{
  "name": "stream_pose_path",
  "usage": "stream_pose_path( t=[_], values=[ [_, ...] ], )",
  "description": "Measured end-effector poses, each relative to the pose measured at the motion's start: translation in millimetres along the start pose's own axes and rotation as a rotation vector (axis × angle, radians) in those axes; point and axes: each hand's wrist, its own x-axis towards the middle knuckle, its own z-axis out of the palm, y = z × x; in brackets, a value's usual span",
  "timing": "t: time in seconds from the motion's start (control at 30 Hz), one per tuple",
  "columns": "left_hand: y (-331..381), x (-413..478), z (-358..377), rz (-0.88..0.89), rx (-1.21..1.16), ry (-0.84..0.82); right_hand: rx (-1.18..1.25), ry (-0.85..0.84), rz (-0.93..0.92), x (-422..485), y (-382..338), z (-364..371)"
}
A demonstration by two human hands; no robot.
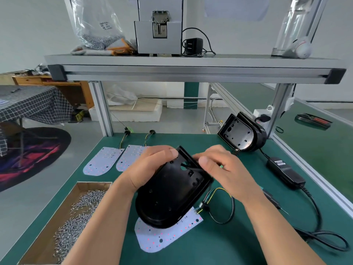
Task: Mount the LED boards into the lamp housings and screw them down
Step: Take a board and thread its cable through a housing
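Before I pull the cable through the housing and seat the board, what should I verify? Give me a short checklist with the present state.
1. Left hand grips the lamp housing: ok.
2. Right hand pinches the black cable at the round hole: ok.
3. Cable fully through the hole: cannot tell, the hand covers its end.
4. LED board seated in the housing: not ok, it lies on the table, partly under the housing.
5. Screws at hand: ok, in the open box on the left.

Green bench [219, 249]: LED boards [103, 161], cardboard screw box [93, 183], second housing [241, 133], power adapter [284, 172].
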Motion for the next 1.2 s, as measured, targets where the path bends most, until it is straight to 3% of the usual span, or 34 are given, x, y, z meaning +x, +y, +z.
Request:
stream_pose_path(
  t=[0.2,0.3,0.4,0.53,0.67,0.73,0.77,0.83,0.9,0.97,1.0,1.07,1.13,1.2],
  values=[
    [-1,-4,1,-0.170,-0.162,-0.022,-0.075,-0.190,0.033,-1,-7,1],
    [-5,-1,-6,-0.172,-0.183,-0.003,-0.027,-0.174,0.052,-3,-7,1],
    [-12,5,-21,-0.169,-0.228,0.266,-0.075,-0.047,0.012,-2,-3,2],
    [-17,14,-32,-0.145,-0.266,0.792,0.019,0.148,0.013,-1,2,1],
    [-13,9,-49,0.042,-0.750,1.284,0.018,0.336,0.083,-1,16,-6],
    [-7,2,-61,0.180,-1.036,1.353,-0.043,0.390,0.103,-1,21,-5],
    [-6,-1,-66,0.227,-1.062,1.364,-0.082,0.402,0.110,-1,24,-3],
    [-5,-6,-71,0.259,-0.717,1.438,-0.150,0.395,0.122,0,28,2],
    [-4,-11,-70,0.342,-0.079,1.510,-0.170,0.379,0.121,1,30,7],
    [-2,-13,-63,0.430,0.448,1.411,-0.161,0.390,0.123,3,30,8],
    [0,-11,-58,0.405,0.662,1.293,-0.152,0.413,0.131,4,30,6],
    [-1,-6,-47,0.189,1.005,0.964,-0.098,0.499,0.161,6,33,-2],
    [-9,-1,-38,-0.052,1.182,0.591,0.006,0.582,0.213,5,41,-14],
    [-23,4,-27,-0.160,1.250,0.310,0.082,0.631,0.234,2,46,-23]
  ],
)
